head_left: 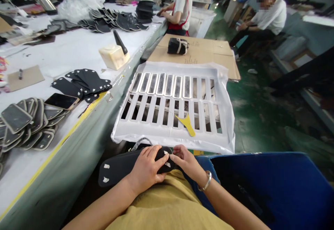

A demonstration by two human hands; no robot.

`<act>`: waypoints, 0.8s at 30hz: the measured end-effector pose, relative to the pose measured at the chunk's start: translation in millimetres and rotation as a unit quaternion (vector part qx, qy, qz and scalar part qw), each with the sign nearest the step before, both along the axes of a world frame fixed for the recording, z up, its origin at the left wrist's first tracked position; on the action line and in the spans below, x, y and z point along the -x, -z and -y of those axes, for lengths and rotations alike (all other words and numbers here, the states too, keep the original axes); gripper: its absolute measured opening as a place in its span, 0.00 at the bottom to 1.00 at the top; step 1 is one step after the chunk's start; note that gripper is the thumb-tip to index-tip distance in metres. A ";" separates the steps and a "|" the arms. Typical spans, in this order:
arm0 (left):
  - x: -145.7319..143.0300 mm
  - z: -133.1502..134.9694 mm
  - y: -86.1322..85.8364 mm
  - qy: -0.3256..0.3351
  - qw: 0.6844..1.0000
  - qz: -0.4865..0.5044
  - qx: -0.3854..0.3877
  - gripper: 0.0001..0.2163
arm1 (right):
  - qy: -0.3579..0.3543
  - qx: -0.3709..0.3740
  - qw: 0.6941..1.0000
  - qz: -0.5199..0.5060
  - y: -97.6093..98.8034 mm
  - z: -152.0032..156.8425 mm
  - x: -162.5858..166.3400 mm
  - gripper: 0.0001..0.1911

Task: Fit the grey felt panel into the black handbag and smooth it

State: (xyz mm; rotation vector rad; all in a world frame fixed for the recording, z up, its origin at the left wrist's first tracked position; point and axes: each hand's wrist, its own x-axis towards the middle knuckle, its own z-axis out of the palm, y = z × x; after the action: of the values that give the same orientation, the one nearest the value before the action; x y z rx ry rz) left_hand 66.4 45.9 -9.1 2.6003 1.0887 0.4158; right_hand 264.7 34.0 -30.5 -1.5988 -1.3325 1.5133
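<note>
A long black padded panel (pixel 122 164) with small white tabs near its ends lies across my lap, against the yellow shirt. My left hand (pixel 147 165) lies over its right half, fingers on top and thumb pointing to the right-end tabs, holding it steady. At that same end my right hand (pixel 186 162), with a silver bracelet on its wrist, is closed in a pinch beside a white tab (pixel 167 164). What sits between those fingertips is too small to make out. Several similar black panels (pixel 87 80) with white tabs lie fanned on the table to the left.
Ahead stands a white slotted tray (pixel 167 132), dark strips in part of its top row, a yellow Y-shaped piece (pixel 188 125) on it. Left, the table (pixel 86 56) bears a phone (pixel 62 101), grey-black pads (pixel 18 118) and a glue pot (pixel 113 56). A blue bin (pixel 261 188) stands right.
</note>
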 end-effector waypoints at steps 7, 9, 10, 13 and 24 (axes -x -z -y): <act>35.6 1.1 -13.3 0.004 0.998 -0.015 0.065 0.40 | -0.104 -0.214 0.959 0.155 -15.3 -7.2 6.8 0.22; 66.7 3.4 -17.9 -0.030 0.994 -0.038 0.096 0.44 | -0.167 -0.269 0.923 0.221 -28.3 -14.2 10.1 0.21; 83.6 5.4 -19.4 -0.053 0.991 -0.055 0.109 0.44 | -0.202 -0.296 0.901 0.246 -34.8 -18.0 13.9 0.22; 127.7 11.4 -20.0 -0.104 0.982 -0.086 0.131 0.44 | -0.318 -0.346 0.835 0.286 -48.7 -29.7 34.1 0.33; 153.1 6.4 -8.8 -0.088 0.986 -0.009 0.139 0.43 | -0.428 -0.332 0.781 0.309 -42.1 -46.1 79.6 0.38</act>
State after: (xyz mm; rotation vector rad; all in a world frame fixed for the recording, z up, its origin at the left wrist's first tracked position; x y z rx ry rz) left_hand -86.7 39.6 -0.3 2.2795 1.2868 0.2565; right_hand 185.1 80.0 11.6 -1.0369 -2.8452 0.6557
